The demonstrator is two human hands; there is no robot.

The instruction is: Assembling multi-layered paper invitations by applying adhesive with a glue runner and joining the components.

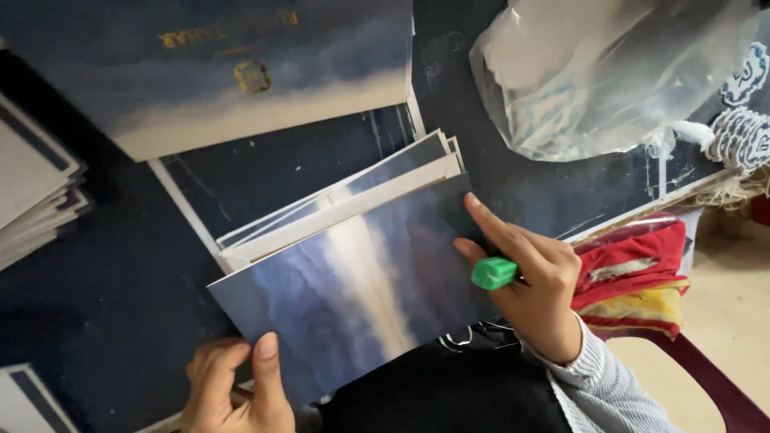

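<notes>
Blue-and-white glossy printed card sheet [353,301], patterned like clouds with a pale streak down its middle, sits tilted in front of us over the dark blue table top [104,305], on top of a fanned stack of similar cards [345,196] whose far edges show behind it. In the head view, our only one, our left hand [237,385] pinches the near left corner of the top sheet, thumb pressed flat on its face and the other fingers curled underneath, so it is closed on the sheet. Our right hand [529,289] rests at the sheet's right edge, forefinger stretched along that edge while the remaining fingers are wrapped around a small green cap-like piece of what looks like a marker or glue stick [493,273]; we cannot tell which. We judge the grip thin: one corner pinch on slick card could let the sheet slide or bend, and a push from the forefinger could skew the fanned stack beneath. The green piece, so close to the print, could smear or scuff the surface if it drags across. A larger blue folder-like cover with gold lettering [233,64] lies far left, more stacked cards [32,192] at the left edge, and a crumpled clear plastic bag [609,72] far right, near enough to catch a sweeping elbow. A red and yellow cloth [634,273] hangs off the right side of the table.
</notes>
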